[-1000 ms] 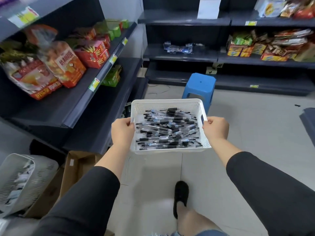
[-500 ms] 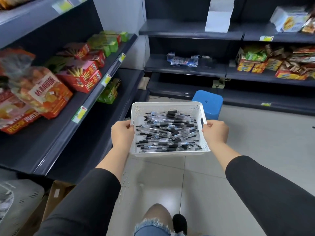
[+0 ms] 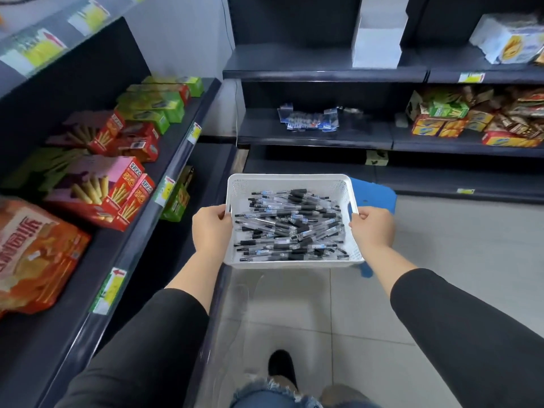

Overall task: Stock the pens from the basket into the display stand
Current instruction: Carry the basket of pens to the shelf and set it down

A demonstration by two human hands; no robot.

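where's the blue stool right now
In the head view the blue stool stands on the floor just right of centre, mostly hidden behind the white basket, in front of the far shelving's bottom shelf.

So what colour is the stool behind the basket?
Blue; the stool shows best in the head view.

You've got a white perforated basket (image 3: 290,180), pens (image 3: 290,228) clear with black grips and caps, blue stool (image 3: 379,194) at 2 o'clock, dark shelves (image 3: 312,134), black sleeves (image 3: 471,328), red and green boxes (image 3: 129,189) at 9.

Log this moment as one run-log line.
phase: carrying | left hand: grips basket rim | right hand: grips rim | pens: all in basket
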